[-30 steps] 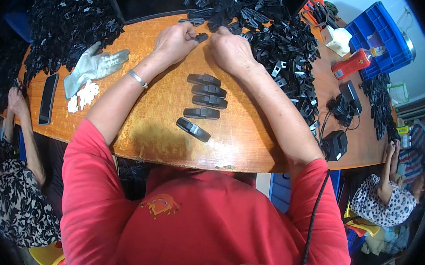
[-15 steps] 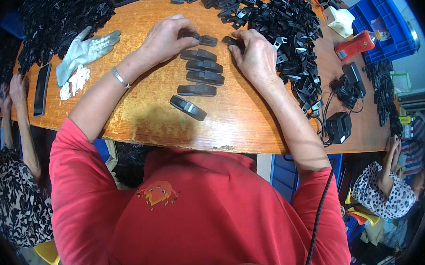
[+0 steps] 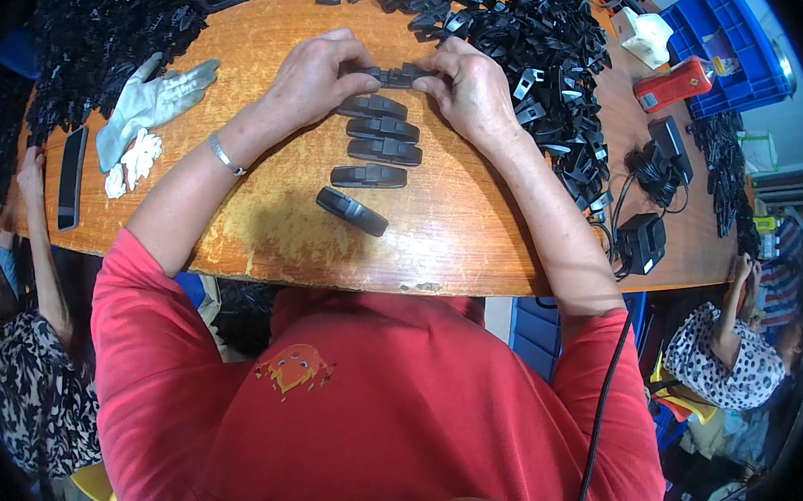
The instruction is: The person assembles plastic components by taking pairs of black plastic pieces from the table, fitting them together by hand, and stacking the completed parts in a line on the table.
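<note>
My left hand (image 3: 319, 75) grips the left end of a black plastic buckle (image 3: 397, 77) between thumb and fingers. The opposite end is pinched in my right hand (image 3: 473, 90), so both hands meet at this one piece just above the table top. My fingertips partly hide its ends. Below it lies a column of similar black buckles, one of them (image 3: 383, 150) lying crosswise. The nearest buckle (image 3: 352, 211) is tilted, its right end lower.
Black plastic parts (image 3: 562, 85) are heaped at the right, with another dark pile (image 3: 109, 35) far left. A grey glove (image 3: 151, 103) and a phone (image 3: 71, 179) rest on the left. Cabled black devices (image 3: 642, 241), a red container (image 3: 674, 83) and a blue crate (image 3: 732, 55) stand right. Co-workers sit on both sides.
My right hand has moved left with its small black part, which now meets the piece in my left hand. The view has shifted slightly.
</note>
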Action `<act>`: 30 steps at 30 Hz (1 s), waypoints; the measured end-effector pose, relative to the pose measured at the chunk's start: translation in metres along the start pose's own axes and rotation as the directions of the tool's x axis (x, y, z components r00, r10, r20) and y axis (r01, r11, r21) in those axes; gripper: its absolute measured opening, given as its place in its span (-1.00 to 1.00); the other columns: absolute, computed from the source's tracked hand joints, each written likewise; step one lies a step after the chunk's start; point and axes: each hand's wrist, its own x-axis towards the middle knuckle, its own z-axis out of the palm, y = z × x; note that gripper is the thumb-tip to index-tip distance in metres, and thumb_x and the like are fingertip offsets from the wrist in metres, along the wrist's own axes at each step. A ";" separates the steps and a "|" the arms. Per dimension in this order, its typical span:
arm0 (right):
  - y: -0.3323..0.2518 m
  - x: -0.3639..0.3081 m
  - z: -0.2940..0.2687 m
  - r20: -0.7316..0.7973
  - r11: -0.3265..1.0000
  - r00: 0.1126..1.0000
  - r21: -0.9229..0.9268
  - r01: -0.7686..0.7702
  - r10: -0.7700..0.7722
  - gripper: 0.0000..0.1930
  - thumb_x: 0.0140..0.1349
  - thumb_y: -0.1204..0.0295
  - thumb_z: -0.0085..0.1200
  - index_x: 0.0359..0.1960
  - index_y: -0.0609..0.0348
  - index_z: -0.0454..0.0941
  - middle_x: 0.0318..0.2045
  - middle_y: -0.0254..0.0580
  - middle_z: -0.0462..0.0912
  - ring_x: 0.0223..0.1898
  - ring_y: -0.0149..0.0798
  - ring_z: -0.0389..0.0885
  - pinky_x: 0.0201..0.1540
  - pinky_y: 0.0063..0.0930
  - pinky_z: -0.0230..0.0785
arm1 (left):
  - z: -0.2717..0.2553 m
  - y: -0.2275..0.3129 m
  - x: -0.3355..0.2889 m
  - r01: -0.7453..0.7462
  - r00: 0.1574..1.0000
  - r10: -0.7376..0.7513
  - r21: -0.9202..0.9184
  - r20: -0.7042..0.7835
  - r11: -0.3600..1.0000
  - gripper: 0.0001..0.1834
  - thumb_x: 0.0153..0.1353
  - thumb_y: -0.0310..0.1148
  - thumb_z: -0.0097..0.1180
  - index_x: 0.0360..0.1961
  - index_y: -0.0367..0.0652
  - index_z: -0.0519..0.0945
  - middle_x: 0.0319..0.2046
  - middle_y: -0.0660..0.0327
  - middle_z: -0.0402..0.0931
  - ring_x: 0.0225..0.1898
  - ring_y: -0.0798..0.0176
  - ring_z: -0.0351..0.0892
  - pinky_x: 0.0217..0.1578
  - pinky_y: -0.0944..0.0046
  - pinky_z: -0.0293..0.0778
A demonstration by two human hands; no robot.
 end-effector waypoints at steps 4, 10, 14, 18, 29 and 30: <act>-0.007 0.017 0.007 0.042 0.990 0.990 0.054 0.132 -0.134 -0.78 0.18 0.44 0.47 -0.15 0.19 0.82 -0.27 -0.07 0.70 -0.22 0.03 0.76 -0.14 -0.22 0.61 | 0.002 0.004 0.007 -0.006 1.000 0.006 -0.037 -0.001 0.999 -0.79 0.17 -0.43 0.50 -0.22 -0.29 0.75 -0.31 0.14 0.63 -0.25 0.13 0.67 -0.20 0.15 0.54; -0.002 0.007 -0.010 0.179 0.983 0.976 0.154 0.097 -0.124 -0.78 0.20 0.38 0.48 -0.16 0.19 0.84 -0.26 -0.09 0.76 -0.23 -0.05 0.77 -0.11 -0.22 0.62 | -0.019 -0.004 0.019 -0.085 0.951 0.109 -0.096 0.290 0.992 -0.76 0.21 -0.44 0.47 -0.15 -0.33 0.76 -0.30 0.13 0.68 -0.24 0.13 0.69 -0.16 0.19 0.58; 0.013 0.013 -0.017 0.049 0.998 0.998 0.043 0.044 -0.046 -0.74 0.21 0.25 0.46 -0.16 0.13 0.86 -0.23 -0.01 0.79 -0.18 0.05 0.80 -0.07 -0.12 0.64 | -0.017 -0.003 0.055 0.032 0.979 -0.003 -0.134 0.204 0.990 -0.73 0.29 -0.35 0.41 -0.05 -0.25 0.78 -0.24 -0.01 0.81 -0.18 -0.03 0.83 -0.04 0.13 0.69; 0.009 0.043 0.002 -0.085 0.969 0.996 -0.244 -0.044 0.023 -0.80 0.24 0.40 0.35 -0.11 0.09 0.84 -0.13 0.00 0.75 -0.13 0.10 0.79 -0.02 -0.10 0.66 | 0.031 -0.001 0.094 0.029 0.990 -0.016 0.089 -0.142 0.996 -0.73 0.30 -0.37 0.36 -0.01 -0.21 0.77 -0.17 -0.03 0.80 -0.12 -0.06 0.81 -0.02 0.02 0.68; 0.014 0.033 0.000 0.039 0.971 0.999 -0.239 -0.010 0.020 -0.77 0.29 0.43 0.27 -0.05 0.20 0.72 -0.19 0.17 0.79 -0.13 0.16 0.80 -0.06 -0.02 0.65 | 0.012 -0.040 0.070 0.310 0.950 -0.278 -0.298 0.145 0.903 -0.84 0.36 -0.43 0.40 -0.10 -0.26 0.77 -0.36 0.31 0.72 -0.35 0.43 0.63 -0.25 0.32 0.61; 0.013 0.029 -0.008 0.076 0.971 0.997 -0.237 -0.014 0.033 -0.76 0.28 0.42 0.29 -0.04 0.20 0.72 -0.18 0.17 0.79 -0.13 0.16 0.80 -0.07 -0.02 0.65 | 0.004 -0.039 0.064 0.313 0.948 -0.278 -0.299 0.154 0.901 -0.84 0.36 -0.43 0.40 -0.10 -0.26 0.77 -0.36 0.31 0.72 -0.35 0.43 0.63 -0.25 0.32 0.61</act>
